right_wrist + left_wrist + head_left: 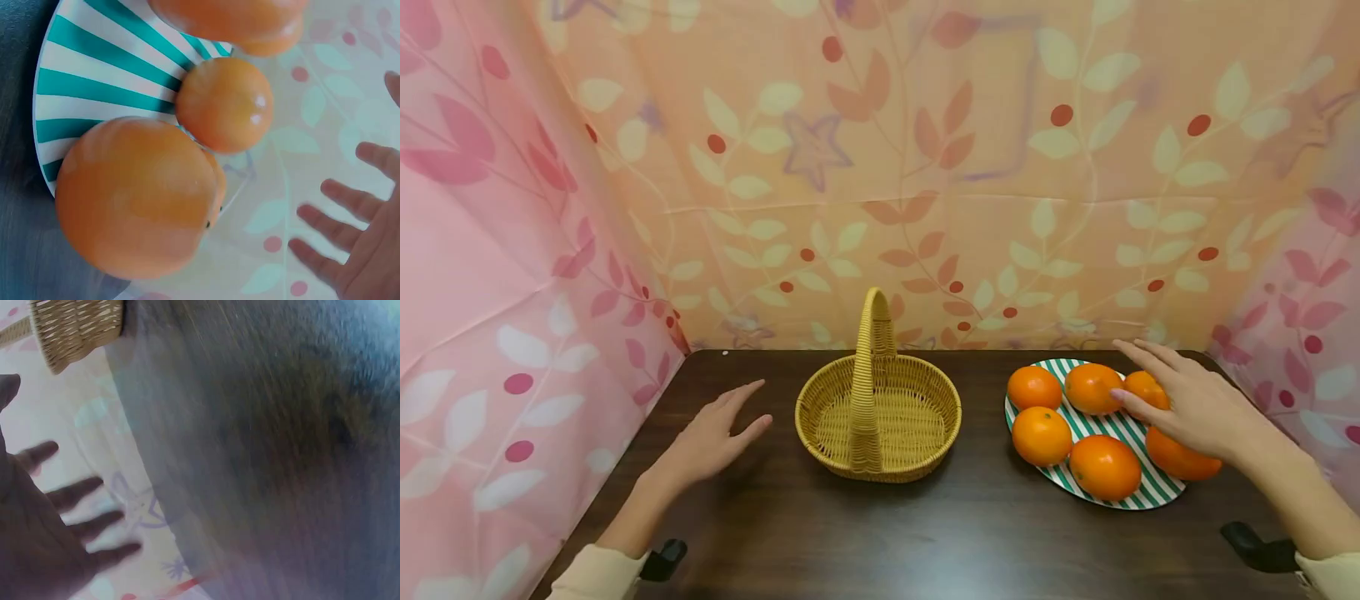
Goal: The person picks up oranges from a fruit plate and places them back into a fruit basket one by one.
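- Head view: the wicker basket (878,475) stands upright on the dark tabletop (850,542), between the two hands, its arched handle (863,392) rising over the middle. Only this view looks down onto its woven bottom.
- Head view: right of the basket, well apart from it, the green-and-white striped plate (1157,496) carries the oranges (1105,467); six can be counted here, one partly behind the hand.
- Left hand (707,437): near the basket's left side but apart from it, thumb away from the outstretched fingers, holding nothing. The head view shows mostly its back; the left wrist view shows the four fingers spread and separate, with just part of the basket's outer wall and handle at the upper corner.
- Right hand (1195,408): from the head it overlaps the plate's right side and covers parts of two oranges, so contact is hard to judge there. The right wrist view shows the fingers parted, gripping nothing, with backdrop visible between fingertips and fruit.
- Right wrist view alone: small dark spots on an orange tucked behind the biggest-looking one.
- Head view alone: cream sleeves (597,573), black fittings (664,560) by both wrists, and the pink side cloth (482,275) beside the peach leaf-print backdrop (1000,167).
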The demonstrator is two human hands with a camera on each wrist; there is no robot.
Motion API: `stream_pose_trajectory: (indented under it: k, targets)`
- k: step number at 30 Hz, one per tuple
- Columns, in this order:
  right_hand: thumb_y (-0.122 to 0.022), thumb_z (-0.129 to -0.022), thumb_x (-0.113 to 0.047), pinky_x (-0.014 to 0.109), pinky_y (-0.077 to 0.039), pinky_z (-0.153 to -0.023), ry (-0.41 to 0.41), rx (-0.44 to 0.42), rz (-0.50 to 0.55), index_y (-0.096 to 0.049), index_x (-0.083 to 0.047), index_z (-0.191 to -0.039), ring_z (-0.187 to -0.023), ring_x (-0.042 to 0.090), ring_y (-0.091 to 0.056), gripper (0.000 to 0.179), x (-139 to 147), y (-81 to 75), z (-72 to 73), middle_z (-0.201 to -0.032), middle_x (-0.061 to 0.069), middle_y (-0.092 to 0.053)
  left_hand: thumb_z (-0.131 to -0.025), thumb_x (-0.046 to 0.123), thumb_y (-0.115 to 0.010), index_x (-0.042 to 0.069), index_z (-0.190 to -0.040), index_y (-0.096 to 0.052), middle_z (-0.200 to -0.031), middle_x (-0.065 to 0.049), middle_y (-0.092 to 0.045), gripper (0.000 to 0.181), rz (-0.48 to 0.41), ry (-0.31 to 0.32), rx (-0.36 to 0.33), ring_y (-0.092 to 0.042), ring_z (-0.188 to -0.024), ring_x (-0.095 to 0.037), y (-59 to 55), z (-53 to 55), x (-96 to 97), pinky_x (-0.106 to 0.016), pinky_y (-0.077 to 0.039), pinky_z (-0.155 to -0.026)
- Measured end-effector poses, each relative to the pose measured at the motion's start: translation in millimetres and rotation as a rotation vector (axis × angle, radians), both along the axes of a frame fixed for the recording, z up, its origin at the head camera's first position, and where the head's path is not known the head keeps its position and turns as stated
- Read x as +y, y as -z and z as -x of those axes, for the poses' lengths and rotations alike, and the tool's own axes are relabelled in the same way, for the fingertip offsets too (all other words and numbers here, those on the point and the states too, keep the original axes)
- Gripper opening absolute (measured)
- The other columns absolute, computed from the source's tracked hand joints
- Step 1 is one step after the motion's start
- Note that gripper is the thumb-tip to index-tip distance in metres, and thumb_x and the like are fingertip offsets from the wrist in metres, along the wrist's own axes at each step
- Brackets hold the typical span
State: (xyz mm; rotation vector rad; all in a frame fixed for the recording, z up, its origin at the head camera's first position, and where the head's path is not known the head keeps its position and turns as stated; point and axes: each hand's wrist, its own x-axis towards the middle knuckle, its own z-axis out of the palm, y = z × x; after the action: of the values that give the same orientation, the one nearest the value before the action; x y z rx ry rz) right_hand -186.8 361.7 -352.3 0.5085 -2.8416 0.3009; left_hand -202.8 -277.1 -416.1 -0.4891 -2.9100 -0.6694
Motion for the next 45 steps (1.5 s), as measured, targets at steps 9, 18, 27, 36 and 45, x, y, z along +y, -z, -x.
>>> stream_pose_trajectory:
  k: [9,18,27,36,45]
  targets:
    - [-0.08,-0.09,-0.012,0.009,-0.045,-0.074,-0.096,0.085,0.302,-0.061,-0.008,-0.135,-0.09,0.004,-0.066,0.049,15.5,-7.3,-5.5,-0.121,-0.016,-0.062,-0.1,0.028,-0.07,0.017,-0.148,-0.048,-0.122,-0.016,-0.068,0.054,-0.38,0.16,-0.148,-0.068,-0.107,-0.028,6.6,8.0,0.5,-0.056,-0.049,-0.09]
    - [-0.072,-0.096,-0.006,0.014,-0.048,-0.071,-0.083,-0.028,0.45,-0.065,-0.008,-0.128,-0.086,0.007,-0.065,0.033,21.8,-2.8,-9.2,-0.114,-0.012,-0.067,-0.101,0.021,-0.068,0.011,-0.151,-0.044,-0.13,-0.026,-0.06,0.056,-0.525,0.229,-0.277,-0.063,-0.115,-0.034,12.8,20.6,13.3,-0.045,-0.051,-0.092]
    - [-0.069,-0.099,-0.011,0.012,-0.047,-0.076,-0.079,-0.104,0.476,-0.065,-0.009,-0.129,-0.092,0.003,-0.065,0.03,22.9,2.7,-18.9,-0.117,-0.006,-0.068,-0.099,0.016,-0.07,0.006,-0.151,-0.042,-0.129,-0.026,-0.058,0.06,-0.578,0.275,-0.309,-0.066,-0.106,-0.035,19.0,26.1,27.4,-0.035,-0.054,-0.082]
    - [-0.072,-0.093,0.004,0.014,-0.049,-0.078,-0.187,-0.081,0.521,-0.066,-0.006,-0.126,-0.093,0.008,-0.068,0.035,17.6,18.8,-27.9,-0.118,-0.003,-0.067,-0.097,0.011,-0.072,0.003,-0.15,-0.043,-0.126,-0.028,-0.058,0.06,-0.598,0.299,-0.281,-0.069,-0.099,-0.031,24.1,26.2,31.0,-0.034,-0.054,-0.081]
    - [-0.072,-0.094,0.0,0.011,-0.047,-0.08,-0.125,-0.075,0.518,-0.064,-0.003,-0.128,-0.096,0.006,-0.067,0.035,34.4,26.8,-37.5,-0.119,-0.004,-0.067,-0.097,0.015,-0.073,0.005,-0.15,-0.044,-0.126,-0.027,-0.059,0.061,-0.572,0.27,-0.284,-0.067,-0.105,-0.035,23.0,26.0,31.3,-0.035,-0.054,-0.082]
